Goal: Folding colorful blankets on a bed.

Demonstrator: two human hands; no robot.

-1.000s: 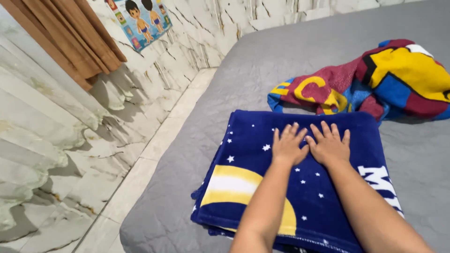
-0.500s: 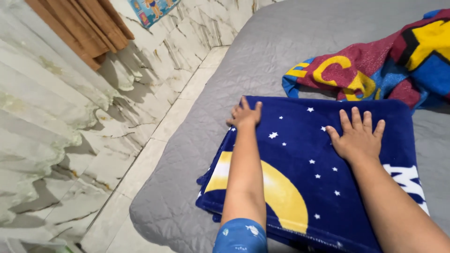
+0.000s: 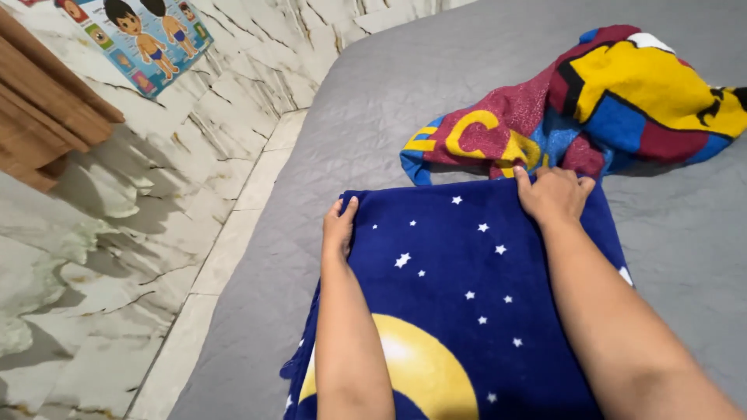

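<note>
Two bare hands are set on the far corners of a folded dark blue blanket printed with white stars and a yellow moon. The left hand is curled over the far left corner, thumb on top and fingers wrapped around the edge, so the cloth is pinched there. The right hand is closed over the far right corner, fingers bent down over the far edge; the fingertips are hidden by the fold, so how tightly the cloth is gripped cannot be told. The blanket lies flat on a grey quilted mattress, its far edge straight between both hands, its left edge running close to the mattress side. Just beyond the far edge, touching or nearly touching the right hand, a crumpled blanket in maroon, yellow and blue is heaped. Bare grey surface is left open to the far left and to the right of the blue blanket. A marbled floor and a children's poster are seen at the left.
</note>
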